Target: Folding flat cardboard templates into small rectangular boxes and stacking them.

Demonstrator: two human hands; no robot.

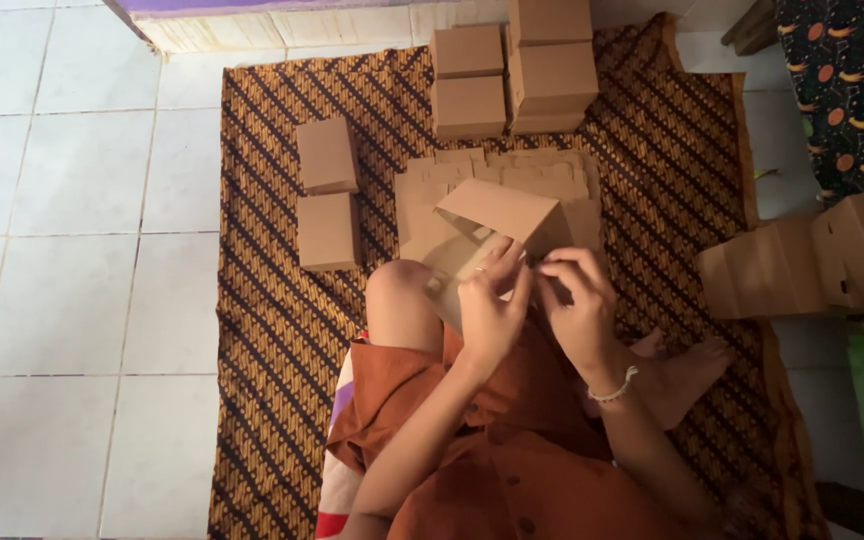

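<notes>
I sit on a brown patterned mat and hold a half-folded brown cardboard box over my knee. My left hand grips the box's near flap from the left. My right hand pinches the same flap from the right, a pale bracelet on its wrist. Under the box lies a stack of flat unfolded cardboard blanks.
Two folded boxes stand on the mat at the left, several more are stacked at the far edge. More brown boxes stand at the right. White floor tiles lie to the left; dark patterned fabric sits at the top right.
</notes>
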